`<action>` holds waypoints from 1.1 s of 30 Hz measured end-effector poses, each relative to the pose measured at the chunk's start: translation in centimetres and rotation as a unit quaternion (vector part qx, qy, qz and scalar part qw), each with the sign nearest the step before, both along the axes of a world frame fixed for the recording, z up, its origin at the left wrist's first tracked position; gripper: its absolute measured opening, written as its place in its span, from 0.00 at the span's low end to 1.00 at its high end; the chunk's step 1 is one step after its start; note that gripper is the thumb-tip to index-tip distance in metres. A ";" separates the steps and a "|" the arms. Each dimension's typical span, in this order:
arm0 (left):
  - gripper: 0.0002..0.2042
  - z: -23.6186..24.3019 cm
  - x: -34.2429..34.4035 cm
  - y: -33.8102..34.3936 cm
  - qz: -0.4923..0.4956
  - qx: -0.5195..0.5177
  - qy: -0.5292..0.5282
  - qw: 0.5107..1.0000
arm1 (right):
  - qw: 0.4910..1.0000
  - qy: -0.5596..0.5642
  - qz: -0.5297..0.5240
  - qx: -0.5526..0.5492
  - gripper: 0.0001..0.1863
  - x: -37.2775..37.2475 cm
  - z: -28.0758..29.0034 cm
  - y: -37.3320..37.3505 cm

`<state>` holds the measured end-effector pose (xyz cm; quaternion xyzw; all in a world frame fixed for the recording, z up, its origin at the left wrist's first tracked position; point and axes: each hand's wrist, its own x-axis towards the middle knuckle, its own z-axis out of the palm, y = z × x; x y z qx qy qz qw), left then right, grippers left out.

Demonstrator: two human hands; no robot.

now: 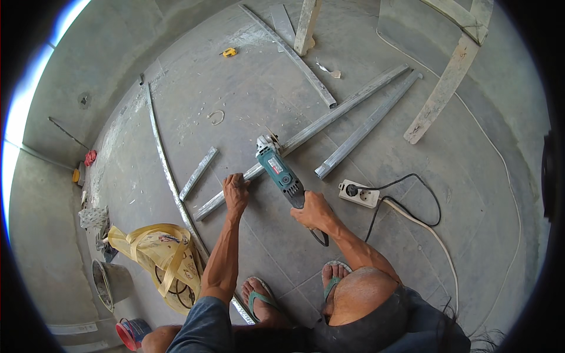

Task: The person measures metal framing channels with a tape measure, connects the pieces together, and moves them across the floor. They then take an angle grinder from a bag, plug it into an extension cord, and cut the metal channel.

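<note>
My right hand (316,212) is wrapped round the rear handle of a teal angle grinder (275,167). The grinder's head lies over a long galvanized metal bar (329,116), with its disc side at the bar. Whether the disc is turning I cannot tell. My left hand (236,191) presses down on the same bar, nearer its lower-left end, fingers closed round it. A second, shorter metal bar (368,126) lies to the right, roughly alongside. Left of my left hand rests a short cut piece of bar (198,173).
A white power strip (359,195) with a black plug and cord lies right of my right hand. Further metal bars (291,56) (160,135), a yellow tape measure (229,52), a yellow bag (162,253), a bucket (112,282) and wooden posts (447,82) stand or lie around.
</note>
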<state>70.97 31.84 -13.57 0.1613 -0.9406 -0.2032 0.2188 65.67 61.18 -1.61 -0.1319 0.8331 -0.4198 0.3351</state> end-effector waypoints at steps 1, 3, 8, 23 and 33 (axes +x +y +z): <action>0.13 0.0 0.0 -0.1 0.000 -0.001 0.000 1.000 | 1.000 0.012 0.004 -0.003 0.18 0.0 -0.1 -0.1; 0.13 0.0 0.1 -0.3 0.001 -0.002 -0.007 1.000 | 1.000 0.024 0.008 -0.007 0.18 0.0 -0.1 0.0; 0.12 0.2 0.0 -0.3 0.000 0.007 -0.022 1.000 | 1.000 0.005 0.010 -0.003 0.19 0.1 -0.2 0.2; 0.11 0.2 -0.4 -1.1 0.001 -0.036 -0.071 0.997 | 1.000 -0.002 0.003 -0.006 0.18 0.1 -0.8 0.4; 0.23 0.9 -0.8 -1.4 -0.055 -0.088 -0.102 0.989 | 1.000 0.025 0.008 0.000 0.18 -0.2 -1.8 0.2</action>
